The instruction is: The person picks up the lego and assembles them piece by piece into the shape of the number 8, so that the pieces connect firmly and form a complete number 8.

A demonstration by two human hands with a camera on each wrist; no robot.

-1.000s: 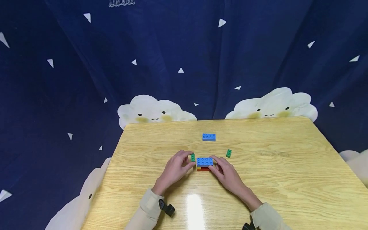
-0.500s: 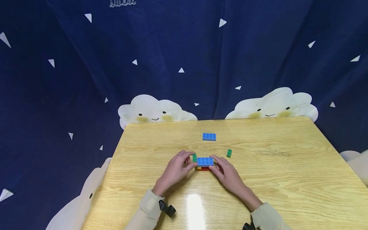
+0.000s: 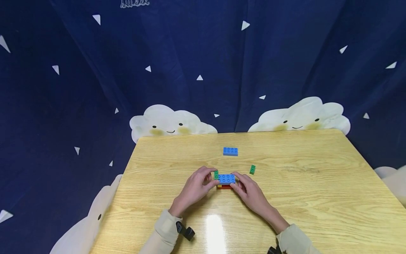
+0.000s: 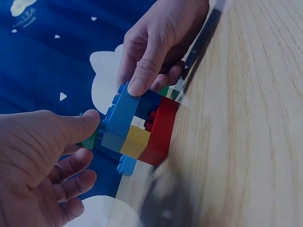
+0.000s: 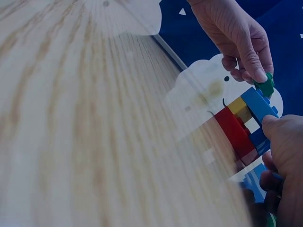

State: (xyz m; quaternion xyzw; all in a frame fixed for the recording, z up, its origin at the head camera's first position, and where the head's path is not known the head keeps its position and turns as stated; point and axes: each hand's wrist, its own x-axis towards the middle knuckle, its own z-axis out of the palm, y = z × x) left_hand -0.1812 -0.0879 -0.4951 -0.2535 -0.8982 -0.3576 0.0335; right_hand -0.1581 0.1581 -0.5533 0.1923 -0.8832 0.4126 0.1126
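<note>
My left hand (image 3: 197, 186) pinches a small green toy building brick (image 3: 216, 175) between thumb and forefinger, at the left end of a blue brick (image 3: 226, 179). That long blue brick tops a small stack standing on the table. Under it the left wrist view shows a yellow brick (image 4: 136, 142) at one end and a darker blue brick (image 4: 149, 103) at the other, a gap between them. A red brick (image 4: 161, 130) forms the base. My right hand (image 3: 252, 194) grips the stack's right end. Whether the green brick is pressed down fully is hidden by the fingers.
A loose blue brick (image 3: 230, 151) lies on the wooden table (image 3: 301, 176) behind the stack. Another green brick (image 3: 252, 169) lies behind the right hand. A dark blue curtain (image 3: 196, 42) with white clouds hangs beyond the table's far edge.
My left hand has moved slightly right, carrying the green brick from beside the stack to over the top blue brick's left end. The right hand stays in place on the stack.
</note>
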